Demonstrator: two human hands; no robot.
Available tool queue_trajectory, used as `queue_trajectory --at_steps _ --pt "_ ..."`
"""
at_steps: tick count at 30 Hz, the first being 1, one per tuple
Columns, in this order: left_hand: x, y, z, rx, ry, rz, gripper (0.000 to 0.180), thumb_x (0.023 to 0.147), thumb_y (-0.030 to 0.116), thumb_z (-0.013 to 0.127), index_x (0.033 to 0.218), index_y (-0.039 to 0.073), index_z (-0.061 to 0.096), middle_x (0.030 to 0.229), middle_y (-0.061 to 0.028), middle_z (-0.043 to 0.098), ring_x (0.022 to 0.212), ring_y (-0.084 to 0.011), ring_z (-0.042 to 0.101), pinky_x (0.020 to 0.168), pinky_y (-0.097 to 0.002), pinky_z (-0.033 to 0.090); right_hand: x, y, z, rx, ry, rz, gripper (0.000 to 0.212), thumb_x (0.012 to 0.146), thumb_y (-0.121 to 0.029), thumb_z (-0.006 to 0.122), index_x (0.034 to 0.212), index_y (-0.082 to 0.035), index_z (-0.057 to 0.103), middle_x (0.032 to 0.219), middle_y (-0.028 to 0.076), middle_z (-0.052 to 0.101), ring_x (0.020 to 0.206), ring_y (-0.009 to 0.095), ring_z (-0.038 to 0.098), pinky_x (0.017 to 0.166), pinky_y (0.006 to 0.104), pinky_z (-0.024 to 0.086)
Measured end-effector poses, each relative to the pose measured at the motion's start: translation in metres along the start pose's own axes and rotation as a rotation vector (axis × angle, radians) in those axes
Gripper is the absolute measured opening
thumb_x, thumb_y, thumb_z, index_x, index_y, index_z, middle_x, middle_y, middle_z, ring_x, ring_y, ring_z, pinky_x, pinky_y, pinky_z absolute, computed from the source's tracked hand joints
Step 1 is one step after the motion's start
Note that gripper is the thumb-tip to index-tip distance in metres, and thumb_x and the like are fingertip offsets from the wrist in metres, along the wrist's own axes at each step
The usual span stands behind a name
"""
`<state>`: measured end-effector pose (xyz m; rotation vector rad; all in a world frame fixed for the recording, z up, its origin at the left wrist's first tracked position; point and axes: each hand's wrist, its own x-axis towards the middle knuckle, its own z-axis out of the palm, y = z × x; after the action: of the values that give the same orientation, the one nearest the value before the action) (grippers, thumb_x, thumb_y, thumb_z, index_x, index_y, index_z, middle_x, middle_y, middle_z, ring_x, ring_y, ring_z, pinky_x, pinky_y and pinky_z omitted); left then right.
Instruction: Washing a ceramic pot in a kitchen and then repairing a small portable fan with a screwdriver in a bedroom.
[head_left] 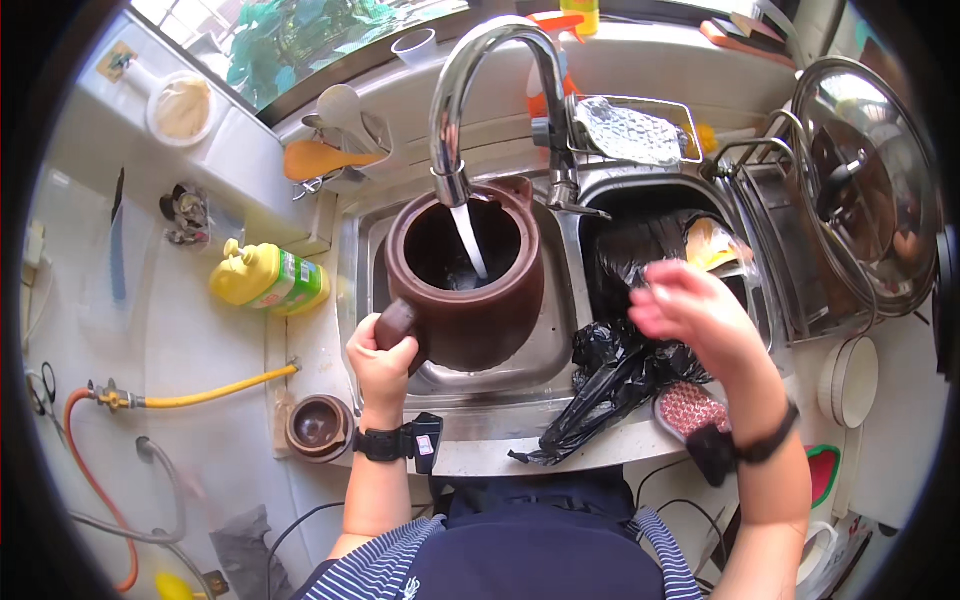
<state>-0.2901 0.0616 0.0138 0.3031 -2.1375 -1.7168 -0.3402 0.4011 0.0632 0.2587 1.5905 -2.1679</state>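
My left hand (380, 368) is closed around the stubby side handle of a dark brown clay pot (485, 335). The pot is in the left basin of the steel sink (555, 345), its mouth facing up. From the chrome faucet (447, 120) a stream of water (468, 243) falls into the pot. My right hand (700, 315) hovers over the right basin with its fingers apart, slightly blurred, and holds nothing. Below it a black plastic bag (625, 380) lines that basin and hangs over the front rim, with some pale yellow scraps (712, 245) inside.
A small brown clay lid (320, 427) lies left of the sink, near a yellow soap bottle (270, 280) and a yellow hose (220, 388). A pink-patterned sponge (692, 410) rests at the front edge. On the right stands a rack with a large glass lid (865, 185).
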Motion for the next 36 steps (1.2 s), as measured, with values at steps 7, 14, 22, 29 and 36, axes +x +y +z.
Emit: queue_trajectory --at_steps 7,14,22,29,36 --pt "-0.007 -0.004 0.010 -0.052 0.041 -0.020 0.011 0.061 -0.002 0.060 0.071 0.002 0.056 0.065 0.0065 0.049 0.058 -0.0019 0.042 0.052 -0.0176 0.035 0.144 0.024 0.006 0.451 0.191 0.186 0.018 0.075 0.007 0.042 0.090 0.018 0.044 0.100 0.030 0.048 0.098 0.042 0.052 0.087 0.0459 0.047" --pt "-0.013 -0.013 -0.002 0.138 -0.001 0.020 0.015 0.056 0.004 0.065 0.066 0.002 0.053 0.061 0.0040 0.048 0.057 -0.0031 0.042 0.050 -0.0196 0.035 0.161 0.000 -0.008 0.434 0.173 0.044 0.015 0.073 0.005 0.043 0.087 0.012 0.045 0.100 0.026 0.048 0.091 0.040 0.055 0.078 0.0508 0.050" --pt "-0.048 0.023 -0.072 0.080 -0.064 0.001 0.017 0.050 0.004 0.060 0.066 -0.001 0.053 0.063 0.0008 0.052 0.059 -0.0060 0.047 0.055 -0.0199 0.039 0.034 0.049 0.092 -0.014 -0.203 -0.010 0.069 0.083 -0.029 0.062 0.136 -0.003 0.025 0.128 0.011 0.041 0.119 0.019 0.037 0.101 0.0307 0.026" --pt "-0.072 0.018 -0.081 0.165 -0.225 0.168 0.026 0.048 0.005 0.061 0.072 0.000 0.054 0.066 -0.0029 0.054 0.060 -0.0113 0.050 0.057 -0.0245 0.042 -0.004 0.069 0.114 0.311 -0.229 -0.350 0.066 0.080 -0.019 0.053 0.135 -0.001 0.022 0.132 0.012 0.037 0.123 0.021 0.034 0.104 0.0338 0.024" --pt "-0.029 0.072 -0.104 -0.063 -0.105 -0.218 0.021 0.059 -0.002 0.053 0.080 -0.002 0.057 0.069 -0.0019 0.058 0.057 -0.0080 0.054 0.053 -0.0209 0.044 0.043 0.065 0.164 0.137 -0.207 -0.240 0.058 0.089 -0.041 0.046 0.128 0.001 0.035 0.120 0.012 0.048 0.110 0.019 0.045 0.098 0.0290 0.030"
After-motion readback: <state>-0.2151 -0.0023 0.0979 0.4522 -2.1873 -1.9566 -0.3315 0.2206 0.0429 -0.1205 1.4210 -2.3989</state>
